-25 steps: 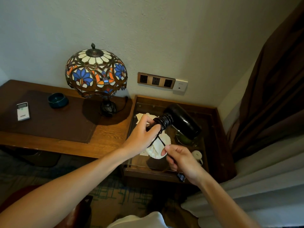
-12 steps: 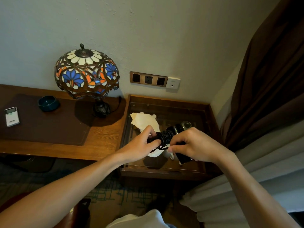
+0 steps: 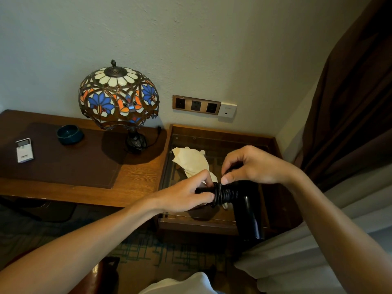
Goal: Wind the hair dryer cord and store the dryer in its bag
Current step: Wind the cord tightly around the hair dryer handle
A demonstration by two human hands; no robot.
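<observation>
the left hand (image 3: pixel 186 194) pinches the handle end of the dryer (image 3: pixel 247 205) above the front edge of the glass-topped table (image 3: pixel 222 129), while right-hand fingers (image 3: pixel 228 179) press the cord (image 3: pixel 224 193) coils; the bag (image 3: pixel 192 161) lies behind. keeping the last turn taut should stop unwinding.

Lamp (image 3: pixel 118 96), bowl (image 3: pixel 70 134), remote (image 3: pixel 24 150) on table (image 3: pixel 135 183) to my left; bag (image 3: pixel 191 162) in tray (image 3: pixel 273 145) right of it, dryer (image 3: pixel 248 209) above tray.

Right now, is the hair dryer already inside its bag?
No, the hair dryer is held in both hands above the glass-topped table, while the cream bag lies empty behind it.
</observation>
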